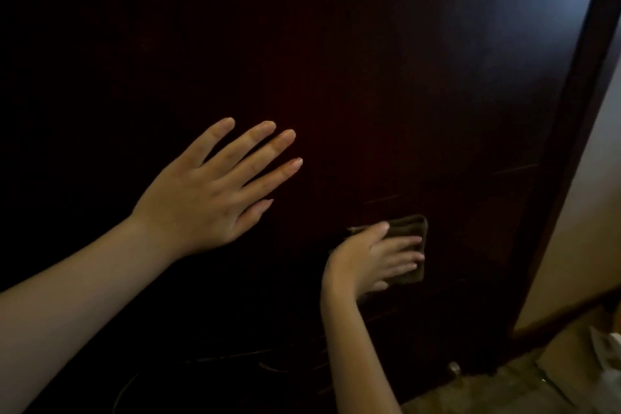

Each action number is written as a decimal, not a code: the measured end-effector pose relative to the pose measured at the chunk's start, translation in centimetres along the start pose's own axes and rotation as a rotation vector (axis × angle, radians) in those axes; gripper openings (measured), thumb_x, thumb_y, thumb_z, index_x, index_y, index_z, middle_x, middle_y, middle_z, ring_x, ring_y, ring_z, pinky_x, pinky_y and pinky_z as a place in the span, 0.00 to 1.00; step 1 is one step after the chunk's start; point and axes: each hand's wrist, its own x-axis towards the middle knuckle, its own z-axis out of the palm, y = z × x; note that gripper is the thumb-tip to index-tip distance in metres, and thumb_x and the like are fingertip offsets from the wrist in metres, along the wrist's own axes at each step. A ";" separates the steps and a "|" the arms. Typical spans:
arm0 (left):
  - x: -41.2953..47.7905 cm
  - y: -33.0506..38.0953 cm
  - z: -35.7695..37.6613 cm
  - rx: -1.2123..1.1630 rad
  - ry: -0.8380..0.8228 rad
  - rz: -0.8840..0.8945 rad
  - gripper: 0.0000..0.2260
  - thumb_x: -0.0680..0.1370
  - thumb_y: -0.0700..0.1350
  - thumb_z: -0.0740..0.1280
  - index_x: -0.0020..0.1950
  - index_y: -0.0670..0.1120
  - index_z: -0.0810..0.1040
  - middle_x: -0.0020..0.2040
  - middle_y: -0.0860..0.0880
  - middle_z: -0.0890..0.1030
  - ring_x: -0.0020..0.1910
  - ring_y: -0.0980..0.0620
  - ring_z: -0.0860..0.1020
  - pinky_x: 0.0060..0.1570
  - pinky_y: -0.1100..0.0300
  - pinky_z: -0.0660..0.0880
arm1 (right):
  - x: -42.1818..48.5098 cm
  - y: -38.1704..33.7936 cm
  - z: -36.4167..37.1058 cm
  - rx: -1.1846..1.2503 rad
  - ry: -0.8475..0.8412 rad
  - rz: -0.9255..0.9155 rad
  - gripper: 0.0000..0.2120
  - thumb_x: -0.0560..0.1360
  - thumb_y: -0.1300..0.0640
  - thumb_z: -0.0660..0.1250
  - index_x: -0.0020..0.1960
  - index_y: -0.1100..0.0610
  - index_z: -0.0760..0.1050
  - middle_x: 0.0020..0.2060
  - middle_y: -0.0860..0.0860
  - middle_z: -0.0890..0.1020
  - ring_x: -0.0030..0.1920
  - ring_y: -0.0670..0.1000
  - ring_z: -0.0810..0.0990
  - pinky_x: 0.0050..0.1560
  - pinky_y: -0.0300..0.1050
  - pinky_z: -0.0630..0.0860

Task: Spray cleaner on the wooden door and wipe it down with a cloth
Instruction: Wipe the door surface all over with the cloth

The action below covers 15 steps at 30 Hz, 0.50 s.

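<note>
The dark reddish-brown wooden door [336,60] fills most of the view. My left hand [208,191] lies flat against it at mid height, fingers spread, holding nothing. Lower and to the right, my right hand [376,255] presses a folded olive-brown cloth [411,228] flat against the door's lower panel, fingers stretched across it. Only the cloth's top and right edges show past the fingers. No spray bottle is in view.
The door's right edge [571,144] runs diagonally down to the floor. Beyond it are a pale wall [591,212] with a dark skirting board, a tan floor [504,386], and something white and crumpled [605,346] at the lower right corner.
</note>
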 end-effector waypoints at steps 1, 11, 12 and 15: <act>0.0 0.0 0.0 -0.001 -0.001 0.000 0.26 0.80 0.52 0.54 0.76 0.46 0.57 0.76 0.42 0.56 0.74 0.43 0.55 0.71 0.45 0.50 | -0.7 -0.6 0.5 -0.005 -0.030 -0.046 0.29 0.81 0.47 0.45 0.76 0.54 0.35 0.75 0.55 0.36 0.75 0.53 0.35 0.71 0.60 0.41; -1.3 3.0 0.7 -0.067 0.029 -0.192 0.25 0.80 0.52 0.53 0.76 0.46 0.56 0.76 0.42 0.55 0.75 0.43 0.53 0.72 0.45 0.49 | 0.7 2.4 -0.4 -0.097 -0.006 -0.339 0.26 0.81 0.47 0.43 0.75 0.49 0.36 0.76 0.50 0.37 0.75 0.50 0.37 0.73 0.56 0.39; -1.5 3.4 0.8 -0.065 0.037 -0.214 0.25 0.80 0.52 0.53 0.76 0.46 0.56 0.76 0.42 0.55 0.75 0.43 0.53 0.71 0.45 0.49 | 1.3 3.0 -0.6 -0.107 0.014 -0.342 0.27 0.81 0.47 0.43 0.76 0.50 0.37 0.76 0.50 0.38 0.75 0.50 0.38 0.73 0.57 0.40; -1.6 3.8 1.0 -0.051 0.060 -0.258 0.24 0.81 0.51 0.53 0.76 0.46 0.56 0.76 0.42 0.56 0.74 0.43 0.53 0.71 0.45 0.49 | 2.3 4.3 -1.0 -0.113 0.048 -0.313 0.26 0.81 0.48 0.43 0.76 0.51 0.39 0.76 0.52 0.40 0.76 0.51 0.40 0.74 0.57 0.43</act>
